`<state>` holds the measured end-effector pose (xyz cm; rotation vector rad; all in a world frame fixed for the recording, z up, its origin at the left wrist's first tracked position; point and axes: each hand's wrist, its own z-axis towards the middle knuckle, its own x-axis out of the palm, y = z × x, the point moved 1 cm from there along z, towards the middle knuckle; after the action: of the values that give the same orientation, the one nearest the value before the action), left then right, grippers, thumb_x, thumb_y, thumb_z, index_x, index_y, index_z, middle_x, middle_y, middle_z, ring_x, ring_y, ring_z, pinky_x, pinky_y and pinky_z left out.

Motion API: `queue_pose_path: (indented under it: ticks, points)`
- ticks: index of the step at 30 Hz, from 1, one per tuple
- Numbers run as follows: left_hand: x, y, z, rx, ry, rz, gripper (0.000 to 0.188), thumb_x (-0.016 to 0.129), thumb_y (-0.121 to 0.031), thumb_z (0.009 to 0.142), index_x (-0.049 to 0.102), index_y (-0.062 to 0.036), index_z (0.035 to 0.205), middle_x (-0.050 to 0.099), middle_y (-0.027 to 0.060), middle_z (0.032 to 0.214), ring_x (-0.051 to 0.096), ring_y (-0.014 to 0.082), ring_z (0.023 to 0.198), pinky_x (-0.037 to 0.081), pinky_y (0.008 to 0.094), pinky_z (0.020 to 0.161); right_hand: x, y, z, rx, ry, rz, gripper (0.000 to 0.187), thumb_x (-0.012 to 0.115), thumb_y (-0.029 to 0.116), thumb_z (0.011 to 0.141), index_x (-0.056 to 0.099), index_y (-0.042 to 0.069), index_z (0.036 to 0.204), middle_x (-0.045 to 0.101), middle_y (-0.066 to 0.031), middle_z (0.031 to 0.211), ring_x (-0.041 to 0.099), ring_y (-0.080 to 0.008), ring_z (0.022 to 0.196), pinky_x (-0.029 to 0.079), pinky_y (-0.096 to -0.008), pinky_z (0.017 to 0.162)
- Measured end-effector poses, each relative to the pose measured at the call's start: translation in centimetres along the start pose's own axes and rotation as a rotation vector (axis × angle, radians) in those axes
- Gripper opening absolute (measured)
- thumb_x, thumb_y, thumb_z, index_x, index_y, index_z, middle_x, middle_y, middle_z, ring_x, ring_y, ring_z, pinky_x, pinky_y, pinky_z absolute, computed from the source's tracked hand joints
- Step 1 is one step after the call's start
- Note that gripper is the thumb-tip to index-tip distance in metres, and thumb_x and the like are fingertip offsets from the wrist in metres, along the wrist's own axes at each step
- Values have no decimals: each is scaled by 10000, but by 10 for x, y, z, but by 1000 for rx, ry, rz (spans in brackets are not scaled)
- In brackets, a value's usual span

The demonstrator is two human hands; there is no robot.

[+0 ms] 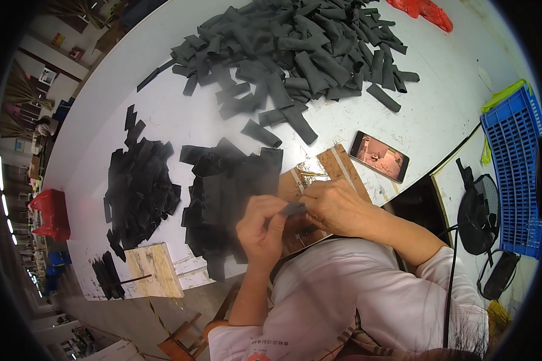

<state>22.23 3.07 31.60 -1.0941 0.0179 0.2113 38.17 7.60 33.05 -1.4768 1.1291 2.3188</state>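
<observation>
My left hand (261,228) and my right hand (336,207) meet in front of my body, fingers closed in a pinch. A small dark fabric piece (293,209) sits between their fingertips, held from both sides. Beneath my hands lies a brown board (338,167) with pale strips and a shiny patch. Just left of my left hand is a heap of flat black fabric pieces (214,201). Another heap of flat black pieces (140,195) lies farther left. Across the far side of the white table (156,114) spreads a large pile of rolled dark grey fabric tubes (307,54).
A phone (379,156) with a lit screen lies right of the board. On the right stand a blue plastic basket (512,174) and a black mesh item (479,213). A wooden block (155,271) with a thin rod sits at the near left edge. Red plastic (424,12) lies far right.
</observation>
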Motion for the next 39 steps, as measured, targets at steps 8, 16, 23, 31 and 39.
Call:
queue_pose_path:
  ticks: [8, 16, 23, 31, 39]
  points:
    - [1, 2, -5, -130, -68, -180, 150, 619, -101, 846, 596, 43, 884, 613, 118, 838, 556, 180, 791, 464, 285, 685, -6, 5, 2, 7, -44, 113, 148, 667, 165, 707, 618, 28, 733, 584, -96, 701, 611, -274, 709, 476, -371, 592]
    - [12, -18, 12, -156, 4, -292, 112, 665, -61, 780, 615, 7, 853, 631, 104, 868, 579, 218, 848, 464, 320, 718, 4, 1, -6, 18, -99, 146, 119, 645, 126, 710, 595, 18, 712, 587, -102, 709, 607, -284, 693, 476, -385, 583]
    - [8, -15, 26, -47, 295, 54, 116, 664, 45, 722, 608, 45, 824, 631, 115, 856, 571, 192, 798, 461, 277, 703, 21, -12, -7, 20, -152, 268, 81, 593, 94, 716, 585, 19, 746, 587, -120, 711, 598, -310, 684, 474, -396, 577]
    - [21, -23, 11, -35, -11, -215, 143, 642, -40, 795, 612, 40, 909, 637, 119, 841, 584, 203, 789, 473, 299, 701, 13, -7, -10, 68, -95, 150, 102, 595, 87, 712, 591, 30, 795, 586, -116, 718, 598, -311, 685, 468, -408, 586]
    - [2, -20, 2, -215, -211, -768, 169, 574, -183, 878, 565, -15, 898, 585, 122, 884, 509, 263, 908, 407, 403, 834, -7, 4, -4, 21, -89, 95, 151, 645, 180, 729, 618, 40, 781, 598, -107, 702, 606, -302, 683, 473, -398, 597]
